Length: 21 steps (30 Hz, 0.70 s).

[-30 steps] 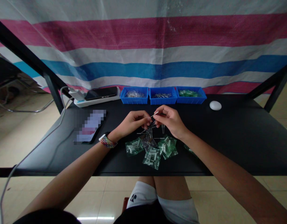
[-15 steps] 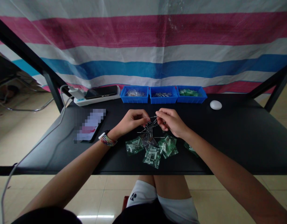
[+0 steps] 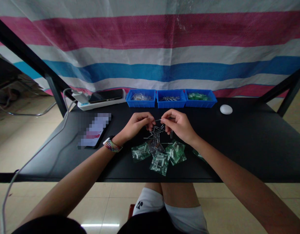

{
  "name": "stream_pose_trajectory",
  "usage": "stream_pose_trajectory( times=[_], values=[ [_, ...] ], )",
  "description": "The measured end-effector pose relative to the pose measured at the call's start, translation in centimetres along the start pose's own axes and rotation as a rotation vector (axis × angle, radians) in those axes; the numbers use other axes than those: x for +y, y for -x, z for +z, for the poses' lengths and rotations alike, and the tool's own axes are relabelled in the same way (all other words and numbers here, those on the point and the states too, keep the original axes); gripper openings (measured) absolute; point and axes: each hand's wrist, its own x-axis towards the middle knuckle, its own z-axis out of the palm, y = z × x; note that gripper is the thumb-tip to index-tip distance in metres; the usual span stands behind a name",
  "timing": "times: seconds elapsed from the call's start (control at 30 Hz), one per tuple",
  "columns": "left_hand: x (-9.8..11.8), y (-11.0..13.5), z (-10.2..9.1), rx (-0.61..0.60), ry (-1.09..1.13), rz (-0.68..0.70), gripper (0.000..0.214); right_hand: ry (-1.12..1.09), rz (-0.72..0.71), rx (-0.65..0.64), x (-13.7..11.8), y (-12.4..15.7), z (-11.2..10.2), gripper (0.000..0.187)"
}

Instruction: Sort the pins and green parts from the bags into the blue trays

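Observation:
A thin metal pin [image 3: 158, 120] spans the gap between my two hands. My left hand [image 3: 140, 124] pinches its left end between thumb and fingers. At its right end, the thumb and index finger of my right hand [image 3: 177, 125] are closed on it, with the other fingers curled below. Loose metal pins [image 3: 156, 134] lie heaped on the table just under my hands. Nearer to me are several small clear-green packets [image 3: 159, 163] with pale pieces inside, and a clear packet [image 3: 156, 148] among them. Another green packet [image 3: 198, 154] is partly hidden by my right forearm.
Three blue bins stand in a row behind: one with clear packets [image 3: 140, 106], one with metal pins [image 3: 171, 104], one with green pieces [image 3: 201, 103]. A phone [image 3: 95, 131] and a power strip [image 3: 101, 105] lie left, a white oval object [image 3: 226, 109] right.
The fingers of my right hand have shifted slightly left and down along the pin. My left hand has barely moved; bins and packets stay where they were.

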Motion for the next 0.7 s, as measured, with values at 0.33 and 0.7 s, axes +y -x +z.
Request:
stream_pose_trajectory(
  times=[0.33,0.7],
  values=[
    [-0.08,-0.04,0.13,0.048,-0.014,0.033,0.027,-0.011,-0.024,0.038,-0.02,0.08,-0.16,0.033],
    [0.03,-0.08,0.34,0.138,-0.016,0.035,0.032,-0.05,0.15,0.001,-0.48,0.02,-0.4,0.042]
  ],
)
